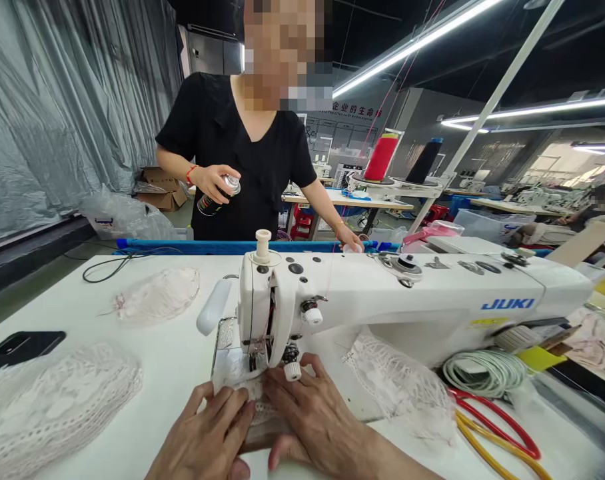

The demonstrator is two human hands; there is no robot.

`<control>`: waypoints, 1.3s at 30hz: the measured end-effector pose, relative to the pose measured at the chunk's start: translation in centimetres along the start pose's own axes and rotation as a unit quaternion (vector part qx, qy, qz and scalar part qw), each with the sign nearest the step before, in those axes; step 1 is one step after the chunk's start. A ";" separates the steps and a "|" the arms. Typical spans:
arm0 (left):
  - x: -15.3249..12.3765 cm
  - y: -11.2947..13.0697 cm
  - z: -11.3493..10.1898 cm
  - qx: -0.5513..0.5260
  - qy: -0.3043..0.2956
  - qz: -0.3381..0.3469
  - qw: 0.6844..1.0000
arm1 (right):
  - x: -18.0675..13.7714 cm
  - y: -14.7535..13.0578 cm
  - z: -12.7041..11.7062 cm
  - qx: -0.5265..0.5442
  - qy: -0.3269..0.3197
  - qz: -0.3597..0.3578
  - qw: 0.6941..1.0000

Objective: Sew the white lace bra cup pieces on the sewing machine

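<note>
Head view: lace strip [262, 407] lies on the bench [172, 360] under the JUKI sewing machine [382, 293] presser foot.
Left hand [207, 433]: flat, pressing lace, grip not closed.
Right hand [307, 413]: flat, fingertips just beside the needle.
Risk: fingers could get pricked; lace may skew.

Only the person's two hands and part of the forearms are in view. The left hand [207, 437] is bare: no glove, ring or watch. The right hand [310, 417] is bare too, and its forearm shows no sleeve. The fingernails are short and unpainted.
</note>
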State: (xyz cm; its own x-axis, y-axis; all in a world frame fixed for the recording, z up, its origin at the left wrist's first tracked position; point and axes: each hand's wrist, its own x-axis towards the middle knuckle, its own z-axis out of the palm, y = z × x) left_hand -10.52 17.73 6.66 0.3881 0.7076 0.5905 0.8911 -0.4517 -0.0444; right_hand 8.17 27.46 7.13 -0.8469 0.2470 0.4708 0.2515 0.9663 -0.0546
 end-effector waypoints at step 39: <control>0.5 -0.3 2.0 0.067 0.110 0.001 0.992 | -0.4 0.6 1.6 0.036 0.070 -0.038 0.996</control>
State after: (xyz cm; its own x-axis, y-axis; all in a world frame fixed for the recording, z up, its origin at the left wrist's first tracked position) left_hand -10.17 19.27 5.36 0.3415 0.5648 0.7513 0.9197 -0.3654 -0.1433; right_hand 7.92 28.05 5.49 -0.7873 0.1662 0.5937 0.1509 0.9856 -0.0759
